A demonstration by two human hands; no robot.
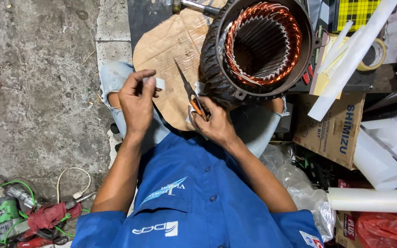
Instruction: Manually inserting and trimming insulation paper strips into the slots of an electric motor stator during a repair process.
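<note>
My left hand [136, 98] pinches a small white paper strip [158, 83]; my right hand [214, 121] grips scissors [190, 94] beside the motor stator [260, 46]. I should hold the strip taut and cut squarely.

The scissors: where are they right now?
In the head view the scissors are in the right hand, blades pointing up over the cardboard, just left of the stator.

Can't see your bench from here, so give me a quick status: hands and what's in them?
Left hand pinching a small white paper strip. Right hand gripping scissors, blades shut, clear of the strip. Motor stator with copper windings just beyond, untouched.
</note>
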